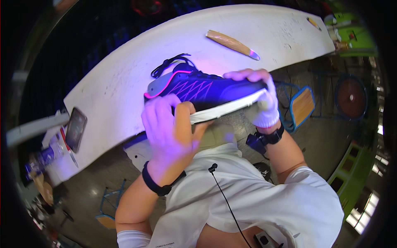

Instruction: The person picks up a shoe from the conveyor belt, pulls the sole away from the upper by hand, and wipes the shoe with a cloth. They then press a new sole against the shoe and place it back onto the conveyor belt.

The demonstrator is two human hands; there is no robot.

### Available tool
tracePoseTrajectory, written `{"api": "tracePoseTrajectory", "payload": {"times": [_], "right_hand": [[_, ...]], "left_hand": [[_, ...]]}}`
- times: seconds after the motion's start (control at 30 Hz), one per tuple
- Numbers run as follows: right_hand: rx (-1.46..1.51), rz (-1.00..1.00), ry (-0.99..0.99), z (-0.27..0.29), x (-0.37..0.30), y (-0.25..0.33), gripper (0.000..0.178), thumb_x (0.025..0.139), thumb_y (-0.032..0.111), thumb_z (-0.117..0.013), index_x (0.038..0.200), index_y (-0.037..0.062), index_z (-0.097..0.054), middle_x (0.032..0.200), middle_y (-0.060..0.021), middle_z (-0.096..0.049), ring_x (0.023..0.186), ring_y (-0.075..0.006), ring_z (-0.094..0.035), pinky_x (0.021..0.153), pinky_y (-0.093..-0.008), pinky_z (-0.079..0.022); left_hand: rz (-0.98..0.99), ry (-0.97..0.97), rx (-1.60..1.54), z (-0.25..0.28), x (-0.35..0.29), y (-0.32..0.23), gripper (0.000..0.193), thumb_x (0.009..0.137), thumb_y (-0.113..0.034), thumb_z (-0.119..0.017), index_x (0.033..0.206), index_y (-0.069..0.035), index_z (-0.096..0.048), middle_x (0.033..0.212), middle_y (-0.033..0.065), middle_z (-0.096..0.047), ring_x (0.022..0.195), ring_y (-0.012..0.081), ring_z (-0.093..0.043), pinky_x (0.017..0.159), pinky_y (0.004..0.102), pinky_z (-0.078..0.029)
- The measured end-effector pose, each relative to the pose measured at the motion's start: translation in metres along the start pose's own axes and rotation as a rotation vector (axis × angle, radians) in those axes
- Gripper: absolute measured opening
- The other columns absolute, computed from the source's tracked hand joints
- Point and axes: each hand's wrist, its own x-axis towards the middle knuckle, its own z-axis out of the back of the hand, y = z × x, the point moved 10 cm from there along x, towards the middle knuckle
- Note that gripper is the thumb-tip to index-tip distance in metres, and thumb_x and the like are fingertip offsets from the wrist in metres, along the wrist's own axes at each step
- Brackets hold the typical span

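Observation:
A dark sneaker (pixel 211 90) with pink crossed lines, a grey heel patch and a white sole is held up over the near edge of the white table. My left hand (pixel 169 124), bare, grips the heel end, its fingers bent over the side and sole. Around the toe closes my right hand (pixel 262 93), which wears a white glove that leaves the fingers bare. Black laces (pixel 169 64) hang loose on the far side of the shoe. Purple light falls on the shoe and my left hand. The sole's underside is mostly hidden.
Beyond the shoe, a tool with a wrapped tan handle (pixel 229 42) lies on the white table (pixel 124 78). A phone (pixel 76 129) and a thin red-and-silver tool (pixel 68 146) rest at the left end. A wooden-seated stool (pixel 302 106) stands to the right, another stool (pixel 106 222) at lower left.

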Motion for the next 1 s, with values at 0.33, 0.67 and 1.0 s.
{"api": "tracePoseTrajectory", "payload": {"times": [0.33, 0.67, 1.0], "right_hand": [[-1.265, 0.061, 0.416, -0.028, 0.023, 0.020, 0.065, 0.074, 0.042, -0.090, 0.124, 0.0036, -0.075, 0.120, -0.0157, -0.076, 0.104, -0.0362, -0.074, 0.089, -0.0427, -0.059], [-0.624, -0.486, 0.043, 0.055, 0.031, -0.063, 0.060, 0.104, 0.046, -0.057, 0.128, -0.0075, -0.069, 0.116, -0.0155, -0.077, 0.101, -0.0282, -0.076, 0.092, -0.0409, -0.061], [-0.435, 0.061, 0.406, -0.193, 0.112, 0.034, 0.088, 0.085, 0.069, -0.067, 0.139, -0.0006, -0.061, 0.140, -0.0155, -0.055, 0.127, -0.0266, -0.059, 0.112, -0.0398, -0.045]], "left_hand": [[-0.088, 0.360, 0.021, -0.035, 0.040, 0.008, 0.053, 0.066, -0.015, -0.095, 0.102, -0.004, -0.058, 0.107, 0.0135, -0.063, 0.103, 0.0378, -0.061, 0.083, 0.0453, -0.052], [0.178, 0.287, -0.651, 0.053, 0.012, 0.116, 0.104, 0.066, -0.018, -0.099, 0.157, -0.007, -0.050, 0.158, 0.0121, -0.053, 0.152, 0.0302, -0.043, 0.126, 0.0427, -0.034], [0.100, -0.186, -0.428, 0.147, 0.032, 0.046, 0.088, 0.055, -0.036, -0.104, 0.129, -0.004, -0.069, 0.109, 0.0149, -0.076, 0.102, 0.0314, -0.074, 0.092, 0.0397, -0.057]]}}
